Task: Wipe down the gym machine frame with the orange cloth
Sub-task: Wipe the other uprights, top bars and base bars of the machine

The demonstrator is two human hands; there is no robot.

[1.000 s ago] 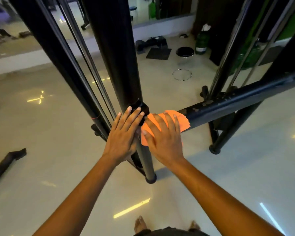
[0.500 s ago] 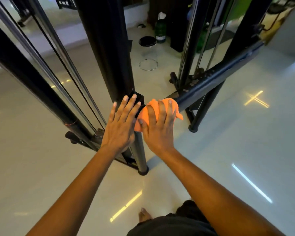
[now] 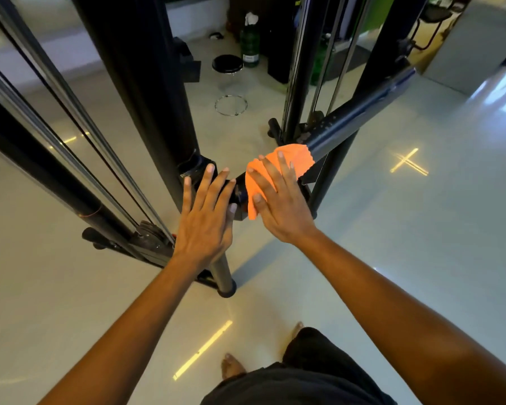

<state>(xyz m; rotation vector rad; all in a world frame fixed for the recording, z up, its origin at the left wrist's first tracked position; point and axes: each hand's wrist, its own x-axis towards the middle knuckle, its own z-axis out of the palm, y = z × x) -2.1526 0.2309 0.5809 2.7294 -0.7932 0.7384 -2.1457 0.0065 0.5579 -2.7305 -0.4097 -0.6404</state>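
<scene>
Orange, thin and soft with a pinked zigzag edge, the small orange cloth (image 3: 278, 168) is lying draped over the dark round crossbar of the black steel gym machine frame (image 3: 360, 112), pinned under the right hand (image 3: 278, 200). That hand is lying flat with its fingers straight and spread, pressing the cloth onto the bar; a free corner is hanging down below the thumb, and the ragged edge is sticking out beyond the fingertips, up along the bar. Past that edge the bar is running bare and smooth (a row of small holes is showing on its upper face) away to the far upright.

Just to the left of the right hand, the left hand (image 3: 205, 217) is resting open, its fingers straight and slightly fanned, against the black bracket (image 3: 196, 168) where the crossbar is meeting the thick matte black post (image 3: 138, 83). The two hands are lying near each other but apart, with a short stretch of bare bar between them.

Left of the left hand, slim polished steel guide rods (image 3: 70, 112) are slanting down to a base foot. Beneath both forearms the glossy pale floor (image 3: 421, 244) is lying wide, mirroring strip lights. Beyond the fingertips, a black round stool (image 3: 228, 64) and a green bottle (image 3: 250, 45) are standing well apart from the hands.
</scene>
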